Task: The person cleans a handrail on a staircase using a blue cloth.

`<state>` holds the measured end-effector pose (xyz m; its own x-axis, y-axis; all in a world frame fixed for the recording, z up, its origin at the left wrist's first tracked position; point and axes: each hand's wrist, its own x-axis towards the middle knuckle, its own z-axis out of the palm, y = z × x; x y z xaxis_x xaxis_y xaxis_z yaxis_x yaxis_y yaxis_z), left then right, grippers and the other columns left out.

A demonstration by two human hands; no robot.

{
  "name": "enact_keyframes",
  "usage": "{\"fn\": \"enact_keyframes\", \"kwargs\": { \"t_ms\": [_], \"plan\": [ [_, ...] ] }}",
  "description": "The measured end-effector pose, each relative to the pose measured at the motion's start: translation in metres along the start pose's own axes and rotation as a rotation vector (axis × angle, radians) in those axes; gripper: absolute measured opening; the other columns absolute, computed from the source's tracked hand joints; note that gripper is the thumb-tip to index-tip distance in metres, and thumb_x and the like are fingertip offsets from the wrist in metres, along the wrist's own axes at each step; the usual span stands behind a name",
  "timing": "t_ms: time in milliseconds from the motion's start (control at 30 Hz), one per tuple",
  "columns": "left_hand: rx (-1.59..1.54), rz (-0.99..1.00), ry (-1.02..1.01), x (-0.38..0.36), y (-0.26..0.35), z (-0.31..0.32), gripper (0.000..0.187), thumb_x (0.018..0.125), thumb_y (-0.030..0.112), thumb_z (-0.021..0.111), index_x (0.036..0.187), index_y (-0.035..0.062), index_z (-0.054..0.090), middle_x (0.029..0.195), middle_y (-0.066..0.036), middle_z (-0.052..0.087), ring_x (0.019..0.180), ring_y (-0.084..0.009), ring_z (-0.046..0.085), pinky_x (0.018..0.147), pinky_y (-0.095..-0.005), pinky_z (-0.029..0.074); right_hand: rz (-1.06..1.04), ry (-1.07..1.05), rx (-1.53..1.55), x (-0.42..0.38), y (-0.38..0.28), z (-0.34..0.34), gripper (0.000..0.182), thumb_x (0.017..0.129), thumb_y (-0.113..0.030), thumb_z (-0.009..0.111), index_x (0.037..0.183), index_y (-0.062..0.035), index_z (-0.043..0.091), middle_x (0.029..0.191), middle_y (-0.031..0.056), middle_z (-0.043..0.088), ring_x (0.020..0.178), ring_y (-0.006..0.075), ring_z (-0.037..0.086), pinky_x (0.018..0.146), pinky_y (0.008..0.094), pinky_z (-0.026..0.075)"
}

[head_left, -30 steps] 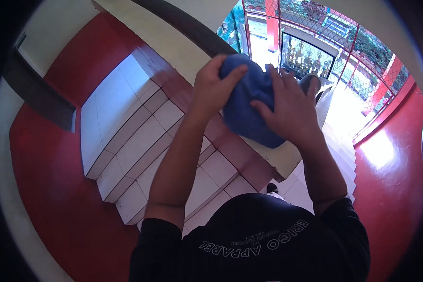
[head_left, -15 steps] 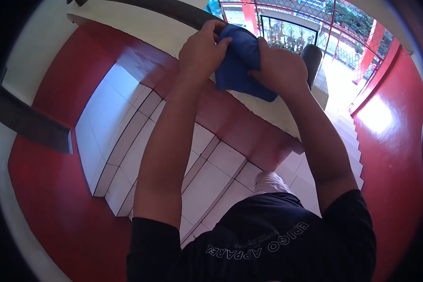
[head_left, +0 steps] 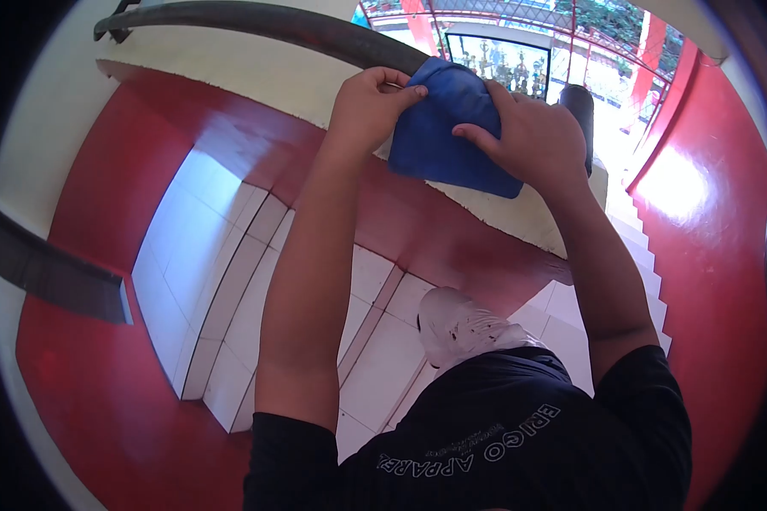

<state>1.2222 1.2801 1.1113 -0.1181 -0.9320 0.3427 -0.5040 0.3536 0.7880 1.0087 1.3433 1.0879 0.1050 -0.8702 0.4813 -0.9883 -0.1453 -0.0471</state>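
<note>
A blue cloth is draped over the dark handrail at the top centre, its lower part hanging in front of the pale ledge. My left hand pinches the cloth's upper left edge between thumb and fingers. On the cloth's right side rests my right hand, its thumb pointing left across the cloth and its fingers curled over the top. The rail under the cloth is hidden.
Tiled stairs lie below, with more steps at the right. Red walls stand on both sides. A dark rail end is right of my right hand. Behind is a glass case with trophies.
The view has shifted, showing more of the handrail. The cloth is spread wider over the rail, and my right hand has moved right, its thumb raised more from the cloth.
</note>
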Motion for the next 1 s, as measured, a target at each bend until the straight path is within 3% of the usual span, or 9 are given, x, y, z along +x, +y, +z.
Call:
{"fn": "enact_keyframes", "kwargs": {
  "t_ms": [167,333,467,567,667,800,867,967,1000],
  "plan": [
    [-0.119,-0.028,-0.171,0.005,-0.002,-0.013,0.027,0.085,0.019,0.082,0.102,0.0011,0.073,0.085,-0.002,0.070,0.080,-0.0080,0.063,0.072,-0.0240,0.049,-0.015,0.246,0.167,-0.003,0.008,0.014,0.065,0.091,-0.064,0.060,0.129,-0.0108,0.066,0.089,0.0135,0.074,0.080,0.0320,0.073,0.075,0.0392,0.057],
    [-0.118,0.044,-0.259,0.017,-0.008,-0.023,0.027,0.085,0.020,0.082,0.102,0.0012,0.073,0.085,-0.005,0.072,0.078,-0.0091,0.065,0.073,-0.0237,0.050,0.082,0.231,0.240,0.004,0.004,0.006,0.057,0.094,-0.054,0.062,0.130,-0.0091,0.066,0.102,0.0194,0.073,0.084,0.0338,0.072,0.079,0.0423,0.054],
    [-0.130,0.136,-0.301,0.021,-0.010,-0.027,0.024,0.086,0.020,0.080,0.100,0.0013,0.072,0.085,-0.007,0.074,0.076,-0.0121,0.068,0.069,-0.0265,0.053,0.119,0.200,0.220,0.006,0.003,0.006,0.054,0.092,-0.052,0.065,0.127,-0.0109,0.067,0.106,0.0123,0.073,0.092,0.0312,0.069,0.087,0.0417,0.050],
    [0.067,0.295,-0.274,0.026,-0.012,-0.033,0.021,0.085,0.019,0.081,0.096,0.0041,0.072,0.085,-0.007,0.074,0.073,-0.0174,0.071,0.066,-0.0292,0.055,0.114,0.168,0.100,0.007,0.005,0.002,0.056,0.087,-0.055,0.069,0.122,-0.0108,0.069,0.101,0.0093,0.072,0.091,0.0291,0.067,0.086,0.0413,0.049],
    [0.158,0.741,-0.185,0.049,0.000,-0.071,0.018,0.082,0.017,0.082,0.094,0.0077,0.073,0.089,-0.006,0.074,0.077,-0.0226,0.071,0.070,-0.0317,0.055,0.068,0.191,0.038,0.003,0.009,0.008,0.057,0.084,-0.057,0.071,0.116,-0.0100,0.071,0.097,0.0082,0.071,0.089,0.0280,0.067,0.086,0.0413,0.048],
    [0.496,1.017,0.043,0.129,0.015,-0.137,0.021,0.079,0.023,0.083,0.092,0.0105,0.073,0.089,-0.004,0.073,0.082,-0.0223,0.069,0.073,-0.0375,0.048,0.082,0.149,0.081,0.003,0.010,0.002,0.059,0.083,-0.060,0.071,0.114,-0.0092,0.071,0.099,0.0088,0.071,0.093,0.0282,0.067,0.090,0.0419,0.047],
    [0.659,0.967,0.062,0.171,0.014,-0.165,0.024,0.080,0.027,0.084,0.093,0.0093,0.074,0.096,-0.006,0.075,0.093,-0.0210,0.070,0.081,-0.0392,0.052,0.111,0.121,0.106,0.004,0.008,-0.003,0.061,0.083,-0.061,0.070,0.115,-0.0090,0.071,0.103,0.0096,0.071,0.099,0.0288,0.066,0.095,0.0435,0.045],
    [0.868,0.892,0.143,0.201,0.011,-0.179,0.032,0.086,0.042,0.076,0.096,0.0119,0.076,0.092,-0.005,0.076,0.089,-0.0209,0.072,0.083,-0.0364,0.051,0.176,0.160,0.206,0.016,-0.005,-0.007,0.060,0.086,-0.059,0.068,0.122,-0.0118,0.070,0.121,0.0121,0.069,0.116,0.0305,0.062,0.107,0.0527,0.036],
    [0.917,0.749,0.069,0.198,0.017,-0.176,0.035,0.087,0.047,0.073,0.098,0.0137,0.076,0.089,-0.004,0.076,0.087,-0.0207,0.072,0.084,-0.0361,0.051,0.213,0.150,0.219,0.022,-0.017,-0.006,0.057,0.087,-0.058,0.067,0.123,-0.0135,0.070,0.124,0.0119,0.068,0.118,0.0302,0.062,0.108,0.0544,0.036]
  ]
}}
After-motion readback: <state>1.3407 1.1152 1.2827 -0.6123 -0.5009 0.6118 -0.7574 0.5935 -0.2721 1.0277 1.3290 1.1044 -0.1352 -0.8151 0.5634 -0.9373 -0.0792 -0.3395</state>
